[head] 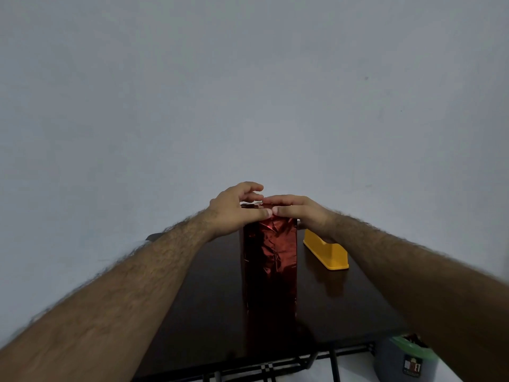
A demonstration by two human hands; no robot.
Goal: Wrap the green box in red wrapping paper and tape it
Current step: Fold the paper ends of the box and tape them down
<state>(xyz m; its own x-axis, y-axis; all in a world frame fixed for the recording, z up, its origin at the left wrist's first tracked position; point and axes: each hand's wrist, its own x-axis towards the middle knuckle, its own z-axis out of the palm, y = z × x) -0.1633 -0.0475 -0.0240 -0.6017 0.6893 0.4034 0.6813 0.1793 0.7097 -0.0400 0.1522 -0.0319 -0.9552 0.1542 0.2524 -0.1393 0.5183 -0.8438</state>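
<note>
A tall box wrapped in shiny red paper (270,266) stands upright on the dark wooden table (209,299); none of the green box shows. My left hand (234,208) rests on the top left edge, thumb pressing the paper at the front, fingers curled above the top. My right hand (297,209) lies flat over the top right, thumb tip touching the left thumb. Whether tape is under the fingers cannot be seen.
A yellow tape dispenser (327,253) sits on the table right of the box, partly behind my right wrist. A grey bin with a green liner (407,359) stands on the floor at lower right. A plain wall is behind the table.
</note>
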